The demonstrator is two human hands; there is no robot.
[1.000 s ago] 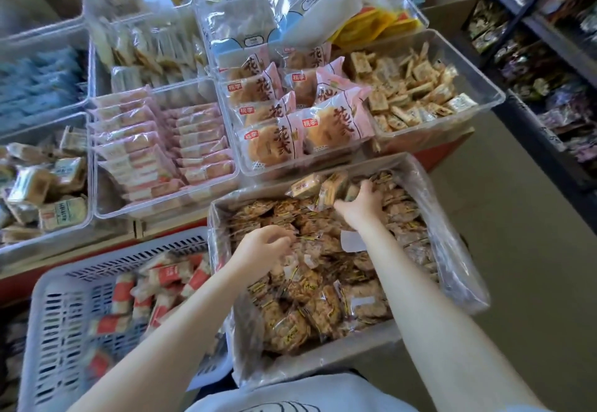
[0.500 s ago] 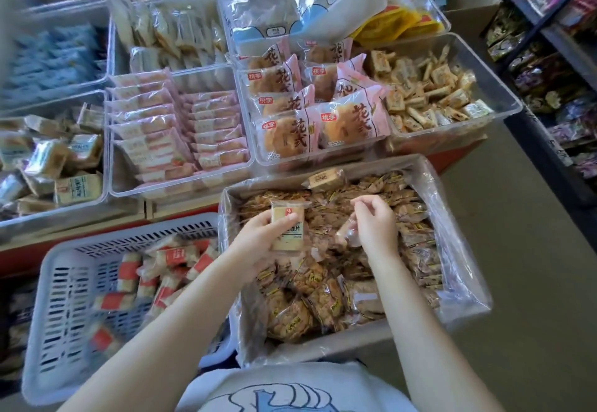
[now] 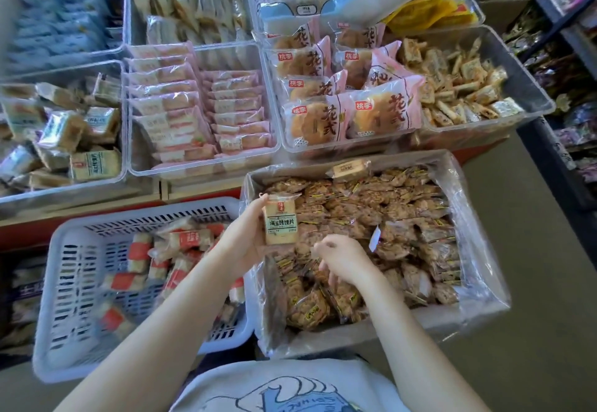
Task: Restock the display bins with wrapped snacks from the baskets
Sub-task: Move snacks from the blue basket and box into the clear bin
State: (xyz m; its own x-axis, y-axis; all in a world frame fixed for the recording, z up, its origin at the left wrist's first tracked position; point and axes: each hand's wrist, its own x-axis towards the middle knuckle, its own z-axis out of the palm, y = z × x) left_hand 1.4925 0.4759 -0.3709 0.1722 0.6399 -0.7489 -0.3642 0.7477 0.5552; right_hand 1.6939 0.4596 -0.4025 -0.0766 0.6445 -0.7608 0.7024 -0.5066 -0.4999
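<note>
We hold a tan packet (image 3: 280, 223) in the left hand (image 3: 240, 243), right hand (image 3: 344, 258) loosely curled and empty over the box (image 3: 355, 337); next, we judge, it goes to the matching left bin (image 3: 64, 185).

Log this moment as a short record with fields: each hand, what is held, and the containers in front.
left hand: grips a pale rectangular wrapped snack with a green label
right hand: fingers loosely curled over the box, holding nothing visible
box: plastic-lined cardboard box of brown wrapped snacks
basket: white slotted plastic basket with red-and-white wrapped snacks
</note>
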